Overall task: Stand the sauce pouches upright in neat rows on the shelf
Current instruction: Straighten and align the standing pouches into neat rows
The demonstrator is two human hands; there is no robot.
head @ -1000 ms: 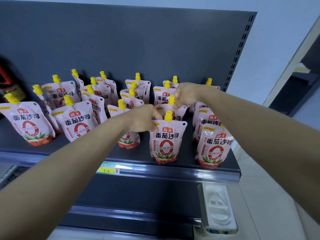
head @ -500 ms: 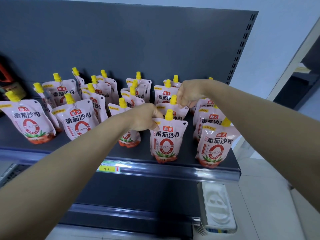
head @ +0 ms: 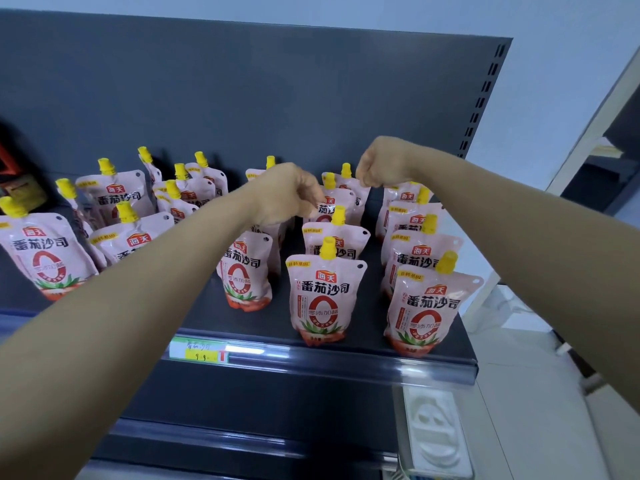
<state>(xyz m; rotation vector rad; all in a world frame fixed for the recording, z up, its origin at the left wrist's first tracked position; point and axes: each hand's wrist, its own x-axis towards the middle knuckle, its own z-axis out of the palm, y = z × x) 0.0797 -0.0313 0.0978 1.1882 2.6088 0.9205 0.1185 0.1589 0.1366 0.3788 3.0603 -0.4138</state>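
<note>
Left hand (head: 287,197), right hand (head: 381,164) moved back over the dark, perhaps metal shelf (head: 367,315).

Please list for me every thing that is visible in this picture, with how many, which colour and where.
sauce pouches: at least sixteen, some hidden; pink with yellow caps; standing on the shelf.
shelf: one, dark grey, centre.
back panel: one, dark grey, behind the pouches.
price tag: one, yellow and white, on the shelf's front edge.
moulded tray: one, white, lower right, below the shelf.
left hand: one, fingers curled, over the middle row.
right hand: one, fingers curled, above the rear pouches.
</note>
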